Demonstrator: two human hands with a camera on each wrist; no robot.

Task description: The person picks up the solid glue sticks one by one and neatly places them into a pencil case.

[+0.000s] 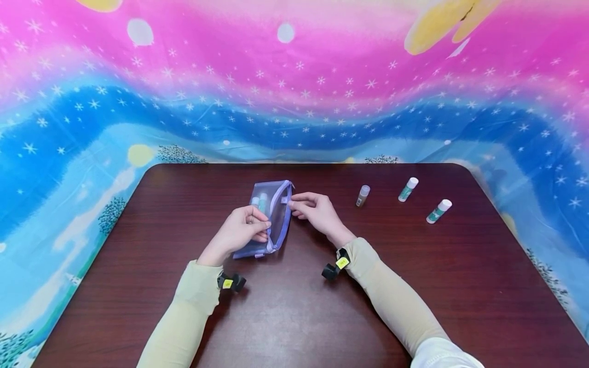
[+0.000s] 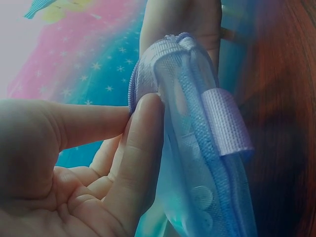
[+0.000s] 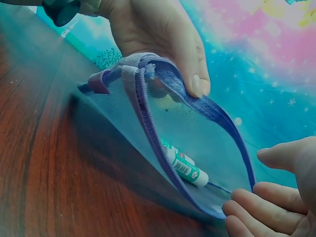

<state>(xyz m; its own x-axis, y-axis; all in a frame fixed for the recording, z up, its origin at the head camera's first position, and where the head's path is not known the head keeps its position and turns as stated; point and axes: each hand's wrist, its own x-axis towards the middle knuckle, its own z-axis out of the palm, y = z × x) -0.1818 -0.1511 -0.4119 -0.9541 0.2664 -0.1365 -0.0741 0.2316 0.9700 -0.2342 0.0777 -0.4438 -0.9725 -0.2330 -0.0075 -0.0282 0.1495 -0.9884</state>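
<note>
A purple mesh zipper pouch is at the middle of the surface, slightly left of centre, its unzipped mouth facing right. Its long axis follows the zipper, running away from the person, with the far end leaning slightly right. Two glue sticks lie inside, seen through the mesh. The left hand pinches the near part of the rim between thumb and fingers; the right hand is at the far part, its fingers loosely bent against the rim, the thumb apart from them. Well to the right are a translucent-capped tube and two green-labelled, white-capped glue sticks, spaced apart. The surface is dark reddish-brown with wood grain and rounded far corners. Beyond it hangs a pink and blue backdrop printed with white snowflakes, yellow patches and small dark shrubs.
</note>
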